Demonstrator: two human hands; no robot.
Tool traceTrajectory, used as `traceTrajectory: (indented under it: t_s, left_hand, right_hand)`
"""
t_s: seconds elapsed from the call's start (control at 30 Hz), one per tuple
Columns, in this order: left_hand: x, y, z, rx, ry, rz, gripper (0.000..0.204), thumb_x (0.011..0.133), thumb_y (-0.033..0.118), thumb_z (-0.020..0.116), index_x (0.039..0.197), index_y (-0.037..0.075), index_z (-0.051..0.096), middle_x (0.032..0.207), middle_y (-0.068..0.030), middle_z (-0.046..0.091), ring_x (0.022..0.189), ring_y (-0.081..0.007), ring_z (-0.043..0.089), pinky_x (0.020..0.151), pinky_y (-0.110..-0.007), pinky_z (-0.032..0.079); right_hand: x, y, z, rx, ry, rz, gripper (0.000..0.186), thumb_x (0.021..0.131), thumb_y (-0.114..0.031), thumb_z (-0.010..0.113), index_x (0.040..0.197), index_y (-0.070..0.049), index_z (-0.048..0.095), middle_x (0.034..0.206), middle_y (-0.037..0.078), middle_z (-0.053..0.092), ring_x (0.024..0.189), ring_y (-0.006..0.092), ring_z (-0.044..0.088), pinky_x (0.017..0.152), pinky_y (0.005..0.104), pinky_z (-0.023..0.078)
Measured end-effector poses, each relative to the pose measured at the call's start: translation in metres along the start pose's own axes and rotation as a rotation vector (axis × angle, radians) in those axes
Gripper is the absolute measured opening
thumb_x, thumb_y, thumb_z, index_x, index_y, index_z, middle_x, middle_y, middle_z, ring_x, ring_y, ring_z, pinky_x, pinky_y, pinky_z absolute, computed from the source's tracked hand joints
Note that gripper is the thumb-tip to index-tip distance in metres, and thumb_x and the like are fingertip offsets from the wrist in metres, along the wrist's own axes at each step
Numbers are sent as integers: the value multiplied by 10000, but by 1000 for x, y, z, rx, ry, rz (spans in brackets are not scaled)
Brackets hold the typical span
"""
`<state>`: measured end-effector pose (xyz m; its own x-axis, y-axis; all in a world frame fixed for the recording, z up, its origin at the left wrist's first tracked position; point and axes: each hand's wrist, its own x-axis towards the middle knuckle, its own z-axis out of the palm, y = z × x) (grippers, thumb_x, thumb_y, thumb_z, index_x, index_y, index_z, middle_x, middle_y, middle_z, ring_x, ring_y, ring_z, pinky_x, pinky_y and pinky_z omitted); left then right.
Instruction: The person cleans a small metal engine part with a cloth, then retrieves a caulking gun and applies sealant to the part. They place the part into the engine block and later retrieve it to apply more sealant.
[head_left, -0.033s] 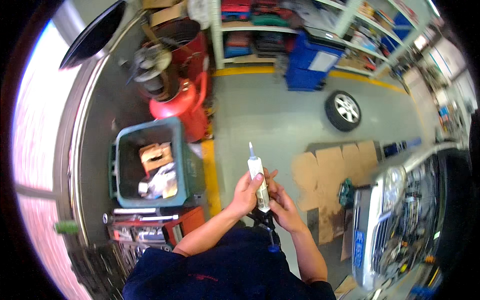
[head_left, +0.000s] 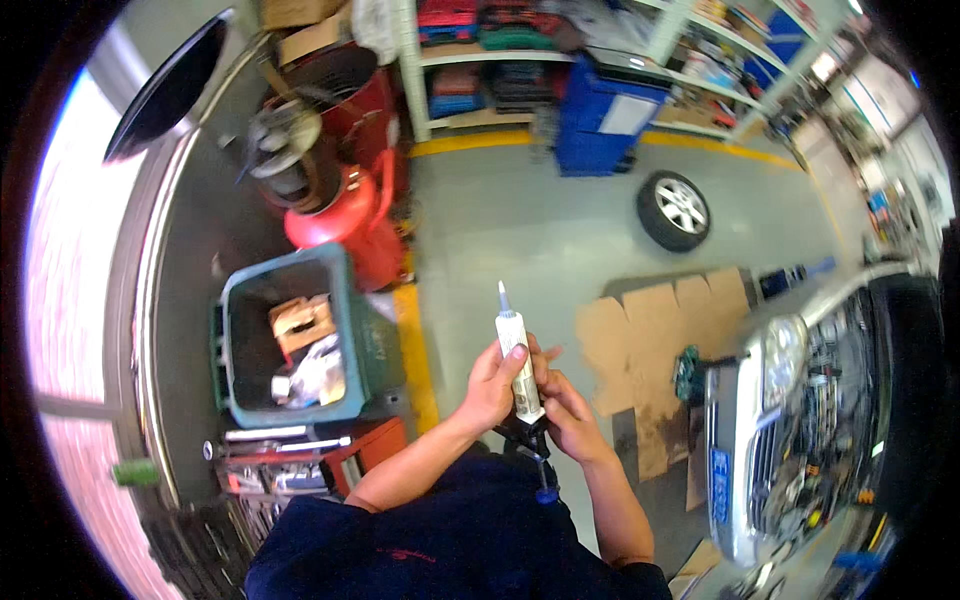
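A white sealant cartridge [head_left: 512, 340] with a tapered nozzle points away from me, in front of my chest. Wrapped round its left side is my left hand [head_left: 488, 388], its thumb lying along the tube. My right hand [head_left: 575, 420] closes on the cartridge's near right end, thumb against it; some of its fingers are hidden behind. Below the tube, close to my dark shirt, a black caulking gun [head_left: 535, 438] with a blue-ended rod shows in part. How far the cartridge sits in the gun is hard to make out.
At left stand a green bin [head_left: 350, 385] of rubbish, a tool cart [head_left: 375, 447] and a red tank [head_left: 370, 255]. A wheel [head_left: 673, 211] and flattened cardboard [head_left: 665, 330] lie on the floor. At right is a car [head_left: 745, 420] with its engine bay exposed; a blue bin [head_left: 597, 125] stands by shelves.
The surroundings have shifted slightly leftward in the view. Both hands keep nearly the same hold on the cartridge.
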<state>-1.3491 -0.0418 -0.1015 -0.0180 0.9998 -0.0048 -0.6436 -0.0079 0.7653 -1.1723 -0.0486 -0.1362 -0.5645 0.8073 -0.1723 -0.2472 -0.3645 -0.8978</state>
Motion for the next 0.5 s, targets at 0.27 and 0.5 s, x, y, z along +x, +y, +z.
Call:
traceTrajectory:
  t_s: [0.27, 0.5]
  left_hand:
    - [70, -73, 186, -165, -194, -152, 354, 1135, 402, 451, 1222, 65, 514, 858, -49, 530, 740, -178, 566, 1012, -569, 531]
    - [91, -134, 319, -324, -182, -284, 312, 1141, 382, 442, 1203, 93, 538, 874, -32, 508, 763, -172, 521, 916, -494, 518]
  right_hand:
    - [-137, -18, -176, 28, 487, -263, 700, 884, -131, 767, 1499, 26, 472, 1489, 193, 559, 1441, 324, 497, 1190, 467, 410]
    - [-196, 5, -217, -81, 482, -210, 874, 776, -249, 957, 1475, -1, 494, 1398, 123, 585, 1291, 257, 539, 1127, 397, 435]
